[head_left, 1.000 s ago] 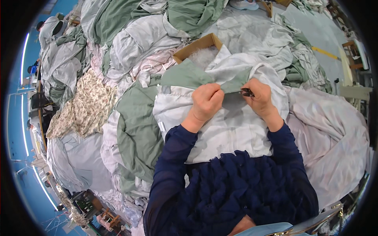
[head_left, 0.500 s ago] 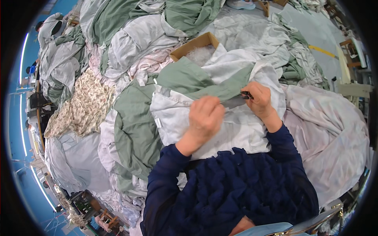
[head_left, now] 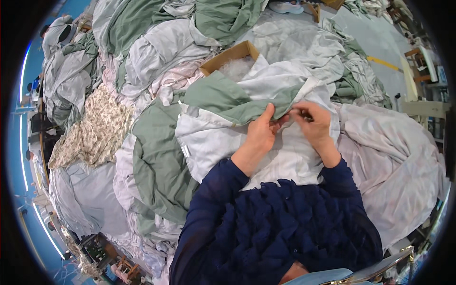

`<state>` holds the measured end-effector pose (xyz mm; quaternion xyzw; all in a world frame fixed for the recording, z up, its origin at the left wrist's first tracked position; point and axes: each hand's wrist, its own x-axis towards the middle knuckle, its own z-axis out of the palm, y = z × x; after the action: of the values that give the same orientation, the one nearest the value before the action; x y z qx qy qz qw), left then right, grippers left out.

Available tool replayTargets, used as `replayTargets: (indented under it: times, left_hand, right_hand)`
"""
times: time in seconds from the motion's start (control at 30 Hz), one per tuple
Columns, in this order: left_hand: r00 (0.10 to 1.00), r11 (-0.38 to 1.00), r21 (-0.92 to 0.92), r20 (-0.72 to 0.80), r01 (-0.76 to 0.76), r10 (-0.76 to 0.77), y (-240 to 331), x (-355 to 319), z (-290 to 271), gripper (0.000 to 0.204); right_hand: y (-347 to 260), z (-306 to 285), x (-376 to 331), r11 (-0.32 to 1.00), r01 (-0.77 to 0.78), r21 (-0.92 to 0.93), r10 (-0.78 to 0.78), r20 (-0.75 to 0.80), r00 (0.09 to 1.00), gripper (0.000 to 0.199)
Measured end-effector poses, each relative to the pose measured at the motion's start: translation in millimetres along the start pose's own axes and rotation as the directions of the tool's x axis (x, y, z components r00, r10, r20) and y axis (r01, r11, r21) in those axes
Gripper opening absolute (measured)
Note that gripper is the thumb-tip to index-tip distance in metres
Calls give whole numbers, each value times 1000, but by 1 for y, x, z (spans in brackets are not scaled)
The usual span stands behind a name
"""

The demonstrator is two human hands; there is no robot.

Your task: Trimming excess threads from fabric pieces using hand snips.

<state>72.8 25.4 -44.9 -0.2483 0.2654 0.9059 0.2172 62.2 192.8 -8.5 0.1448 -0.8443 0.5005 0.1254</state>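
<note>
Hands meet over a heap of bedding: I see my left hand (head_left: 260,134) closed on the edge of a green sheet (head_left: 223,99), thumb up along the fold, fingers curled beneath. My right hand (head_left: 312,124) is pinched shut just beside it, fingertips touching the same edge where it lies on a white sheet (head_left: 213,140); whether it holds a small tool I cannot tell. A cardboard box (head_left: 227,55) sits just beyond the green sheet, a floral cloth (head_left: 95,130) well off to the left.
</note>
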Motion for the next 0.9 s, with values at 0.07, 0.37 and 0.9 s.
replayTargets:
  times: [0.07,0.37,0.9]
  left_hand:
    - [999,1000,-14,44,-27,27,-1,-2,-1,29]
    - [962,965,15,81,-261,259,-6,-3,-2,28]
    - [960,969,19,142,-246,241,0,-5,1,27]
  right_hand:
    - [-9,-10,8,976,-209,-63,203,-90,975,26]
    - [-6,2,17,928,-361,-96,372,165,913,17]
    - [-5,-12,39,911,-411,39,385,279,880,11]
